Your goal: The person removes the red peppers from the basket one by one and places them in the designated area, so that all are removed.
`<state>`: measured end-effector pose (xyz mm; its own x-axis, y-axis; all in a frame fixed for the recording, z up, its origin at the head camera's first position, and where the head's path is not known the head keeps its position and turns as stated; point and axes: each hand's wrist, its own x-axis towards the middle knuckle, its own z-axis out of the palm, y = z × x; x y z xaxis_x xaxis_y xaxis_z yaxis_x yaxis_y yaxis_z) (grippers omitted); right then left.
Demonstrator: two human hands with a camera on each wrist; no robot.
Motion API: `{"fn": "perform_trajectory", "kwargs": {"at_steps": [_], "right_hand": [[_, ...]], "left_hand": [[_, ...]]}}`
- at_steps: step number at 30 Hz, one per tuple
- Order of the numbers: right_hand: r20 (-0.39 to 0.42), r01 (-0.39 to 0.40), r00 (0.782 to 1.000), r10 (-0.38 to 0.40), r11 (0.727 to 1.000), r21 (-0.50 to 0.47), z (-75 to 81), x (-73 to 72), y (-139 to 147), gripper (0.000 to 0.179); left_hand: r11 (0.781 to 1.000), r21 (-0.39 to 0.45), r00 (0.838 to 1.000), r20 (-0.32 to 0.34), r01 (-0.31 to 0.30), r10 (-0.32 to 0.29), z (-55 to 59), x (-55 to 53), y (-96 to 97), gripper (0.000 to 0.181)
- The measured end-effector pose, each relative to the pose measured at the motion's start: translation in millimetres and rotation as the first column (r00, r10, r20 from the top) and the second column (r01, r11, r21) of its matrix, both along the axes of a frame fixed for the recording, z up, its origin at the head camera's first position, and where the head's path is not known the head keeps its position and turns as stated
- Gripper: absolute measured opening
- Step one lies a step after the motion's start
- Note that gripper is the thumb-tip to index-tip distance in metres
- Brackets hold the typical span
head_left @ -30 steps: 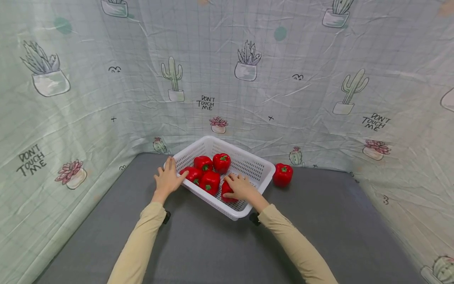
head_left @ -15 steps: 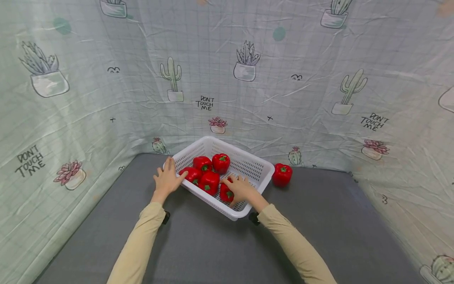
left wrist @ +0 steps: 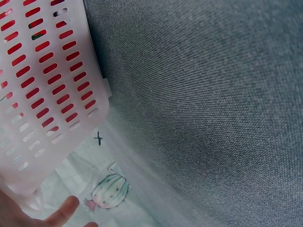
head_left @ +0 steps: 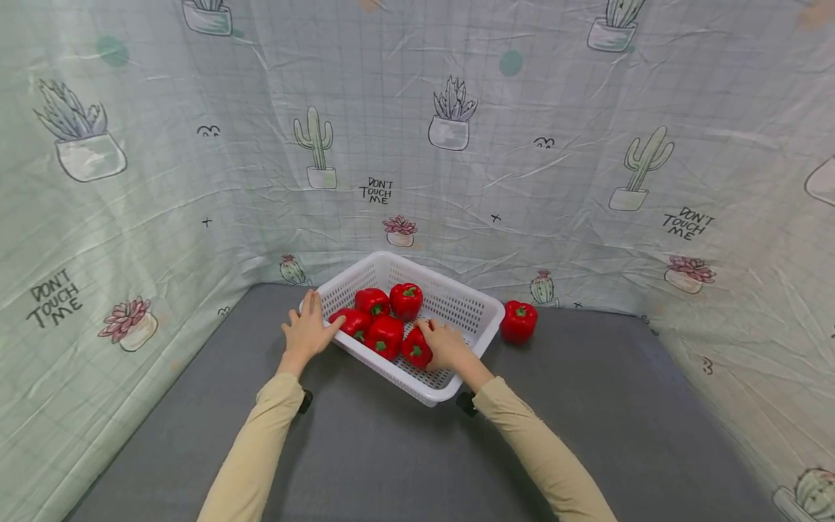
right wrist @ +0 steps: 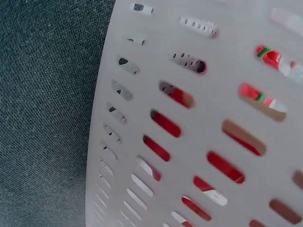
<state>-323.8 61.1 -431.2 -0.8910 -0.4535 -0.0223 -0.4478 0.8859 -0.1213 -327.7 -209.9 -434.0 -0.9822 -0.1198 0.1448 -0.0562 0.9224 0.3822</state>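
Note:
A white slotted plastic basket stands askew at the back of the table with several red bell peppers in it. Inside its right half, my right hand holds a bell pepper, its stem facing me; the thumb is mostly hidden. My left hand rests at the basket's left corner, thumb over the near rim and the other fingers straight and spread. In the left wrist view, its fingers reach past the basket wall. Through the slots of the basket wall, the right wrist view shows red and bits of hand.
Another red bell pepper sits on the grey table, just right of the basket. A pale curtain with printed cacti hangs behind and along both sides of the table.
The pepper at my right hand has turned and shifted slightly left, its stem now facing forward. My right hand opened round it, then closed in at its right side. The left hand stayed put.

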Motion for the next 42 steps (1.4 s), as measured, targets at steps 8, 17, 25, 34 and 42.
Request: {"fn": "perform_trajectory", "kwargs": {"at_steps": [8, 17, 25, 34, 42], "right_hand": [[-0.174, 0.027, 0.984, -0.037, 0.998, -0.058, -2.7, -4.0, 0, 0.086], [-0.312, -0.050, 0.950, -0.016, 0.978, -0.202, 6.8, -3.7, -1, 0.082], [-0.332, -0.051, 0.941, -0.056, 0.951, -0.304, 7.9, -1.6, -1, 0.080], [-0.397, -0.079, 0.912, -0.102, 0.907, -0.414, 12.2, 1.2, 2, 0.075], [-0.376, -0.100, 0.921, -0.097, 0.876, -0.471, 14.8, 10.6, 17, 0.074]], "left_hand": [[1.000, -0.011, 1.000, -0.005, -0.001, 0.001, 0.5, -1.9, 0.1, 0.084], [1.000, -0.011, 1.000, -0.010, 0.010, -0.010, 3.6, -4.3, -0.9, 0.084], [1.000, -0.007, 1.000, -0.004, 0.009, -0.009, 2.5, -3.9, -2.1, 0.084], [1.000, 0.000, 1.000, -0.002, 0.009, -0.009, 1.3, -2.6, -3.0, 0.084], [1.000, 0.007, 1.000, -0.006, 0.017, -0.017, 0.4, -0.2, -1.4, 0.084]]}}
